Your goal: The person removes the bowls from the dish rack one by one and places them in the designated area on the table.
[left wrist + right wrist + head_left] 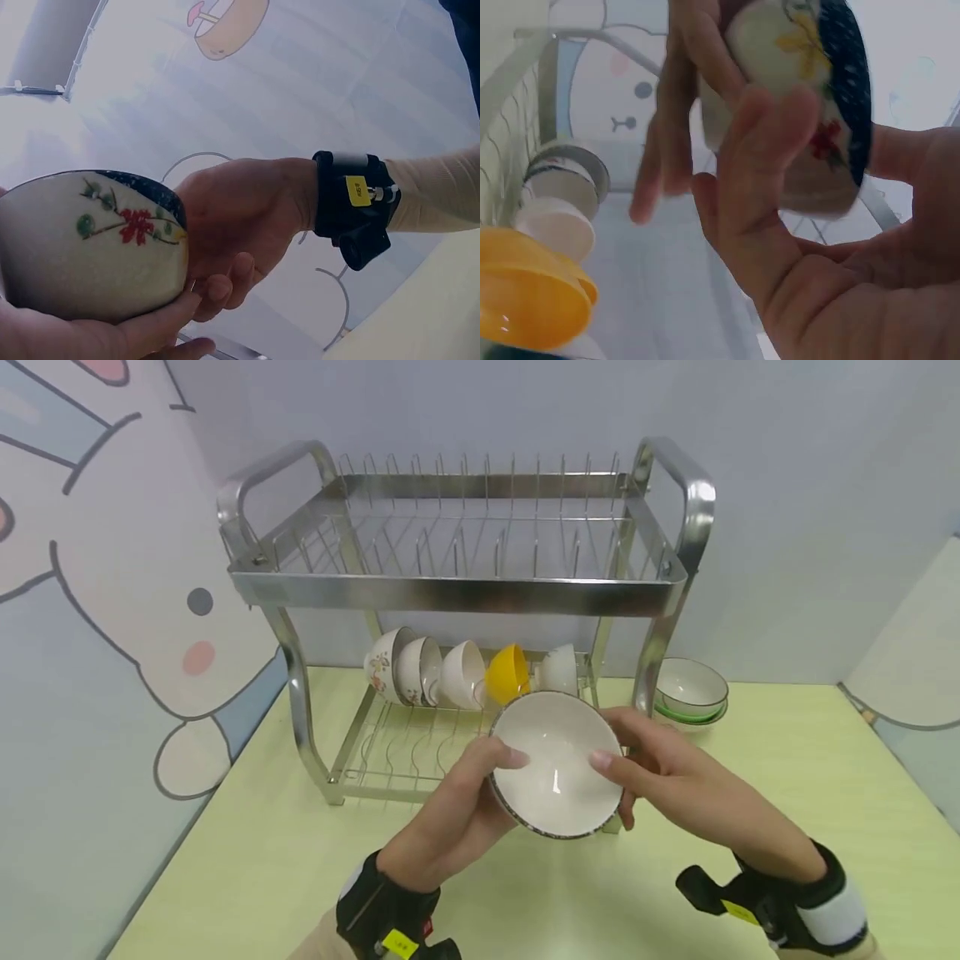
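In front of the rack, both hands hold a white bowl (557, 793) with its mouth tilted toward the head camera and a dark patterned rim. My left hand (468, 802) grips its left side, thumb inside the rim and fingers underneath. On the opposite side my right hand (667, 768) pinches the edge, its thumb over the rim too. Red flowers and green leaves decorate the outside of the bowl (97, 240) in the left wrist view. In the right wrist view, curled fingers of the right hand (817, 300) lie along the bowl's outer wall.
A two-tier metal dish rack (457, 593) stands against the wall. On its lower tier, floral bowls (386, 668), a white bowl (461, 675), a yellow bowl (507, 675) and a white cup (559, 670) lean in a row. Stacked bowls (690, 689) sit on the table right of the rack.
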{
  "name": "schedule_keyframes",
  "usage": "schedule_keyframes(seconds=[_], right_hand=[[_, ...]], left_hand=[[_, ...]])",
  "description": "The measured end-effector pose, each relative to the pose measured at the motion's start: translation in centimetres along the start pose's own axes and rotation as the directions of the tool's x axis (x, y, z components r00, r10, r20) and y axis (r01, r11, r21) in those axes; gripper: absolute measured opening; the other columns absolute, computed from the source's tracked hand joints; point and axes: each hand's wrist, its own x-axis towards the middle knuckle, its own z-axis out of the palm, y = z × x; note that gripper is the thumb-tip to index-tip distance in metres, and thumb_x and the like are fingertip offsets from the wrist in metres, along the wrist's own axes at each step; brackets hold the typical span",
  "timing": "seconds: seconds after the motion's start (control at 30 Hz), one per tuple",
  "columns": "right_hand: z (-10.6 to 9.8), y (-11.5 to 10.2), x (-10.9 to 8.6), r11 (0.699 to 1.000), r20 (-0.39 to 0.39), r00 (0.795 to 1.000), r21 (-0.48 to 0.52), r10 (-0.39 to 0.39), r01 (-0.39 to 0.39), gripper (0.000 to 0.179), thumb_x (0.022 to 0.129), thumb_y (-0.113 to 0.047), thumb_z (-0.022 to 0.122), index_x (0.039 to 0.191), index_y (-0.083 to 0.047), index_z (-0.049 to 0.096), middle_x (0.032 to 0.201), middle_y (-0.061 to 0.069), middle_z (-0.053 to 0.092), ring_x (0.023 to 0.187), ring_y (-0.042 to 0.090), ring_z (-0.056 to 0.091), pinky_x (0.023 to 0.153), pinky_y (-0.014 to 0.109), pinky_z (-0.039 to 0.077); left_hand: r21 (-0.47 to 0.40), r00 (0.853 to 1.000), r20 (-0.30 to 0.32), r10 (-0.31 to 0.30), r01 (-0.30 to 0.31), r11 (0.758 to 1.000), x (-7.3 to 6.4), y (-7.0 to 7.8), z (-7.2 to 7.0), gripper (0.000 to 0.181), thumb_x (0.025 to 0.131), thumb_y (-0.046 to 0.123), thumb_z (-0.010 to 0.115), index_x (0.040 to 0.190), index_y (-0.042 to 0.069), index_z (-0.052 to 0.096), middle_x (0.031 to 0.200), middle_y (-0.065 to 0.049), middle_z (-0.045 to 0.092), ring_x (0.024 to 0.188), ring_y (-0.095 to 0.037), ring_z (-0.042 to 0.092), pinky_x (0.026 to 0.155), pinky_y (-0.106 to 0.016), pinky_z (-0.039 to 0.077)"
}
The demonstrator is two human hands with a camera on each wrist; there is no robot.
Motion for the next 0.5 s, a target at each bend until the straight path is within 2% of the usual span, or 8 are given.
schedule_keyframes(seconds=[0.1,0.2,0.3,0.4,0.5], right_hand=[[0.7,0.6,0.0,0.990,0.037,0.999,0.137,0.030,-0.034,0.035,0.101,-0.020,0.047,0.134,-0.017,0.037,0.084,0.018,0.065,0.057,0.031,0.059,0.049,0.035,0.053],[1.2,1.0,0.1,0.970,0.041,0.997,0.231,0.063,-0.071,0.033,0.102,-0.023,0.044,0.133,-0.013,0.038,0.076,0.020,0.064,0.054,0.029,0.055,0.043,0.028,0.046],[1.4,1.1,0.2,0.964,-0.005,0.994,0.245,0.111,-0.106,0.035,0.102,-0.032,0.043,0.132,-0.015,0.040,0.071,0.016,0.060,0.052,0.024,0.050,0.042,0.024,0.037],[1.3,1.1,0.2,0.965,-0.045,0.987,0.224,0.152,-0.139,0.039,0.102,-0.040,0.039,0.136,-0.020,0.039,0.067,0.011,0.053,0.052,0.019,0.043,0.044,0.022,0.031],[1.1,1.0,0.0,0.960,-0.081,0.977,0.214,0.199,-0.178,0.044,0.100,-0.048,0.036,0.138,-0.027,0.037,0.066,0.008,0.047,0.053,0.017,0.041,0.046,0.022,0.032]], left_hand=[[-0.052,0.999,-0.005,-0.033,0.032,0.998,0.3,-0.4,0.2,0.060,0.085,0.017,0.043,0.142,0.015,0.025,0.136,-0.017,0.032,0.112,-0.030,0.039,0.087,-0.038,0.042],[-0.112,0.997,-0.043,-0.069,0.064,0.992,0.5,-0.9,0.3,0.062,0.084,0.015,0.043,0.143,0.017,0.023,0.138,-0.016,0.030,0.114,-0.030,0.037,0.089,-0.039,0.040],[-0.164,0.993,-0.076,-0.085,0.072,0.984,0.7,-1.1,0.4,0.065,0.083,0.012,0.043,0.144,0.018,0.019,0.141,-0.017,0.026,0.119,-0.032,0.034,0.093,-0.043,0.038],[-0.173,0.990,-0.099,-0.095,0.077,0.982,1.0,-1.2,0.4,0.063,0.086,0.013,0.044,0.144,0.018,0.020,0.142,-0.018,0.026,0.121,-0.035,0.034,0.094,-0.046,0.038],[-0.148,0.988,-0.108,-0.112,0.095,0.984,1.2,-1.2,0.3,0.057,0.089,0.017,0.045,0.143,0.018,0.024,0.140,-0.019,0.028,0.120,-0.036,0.037,0.093,-0.049,0.039]])
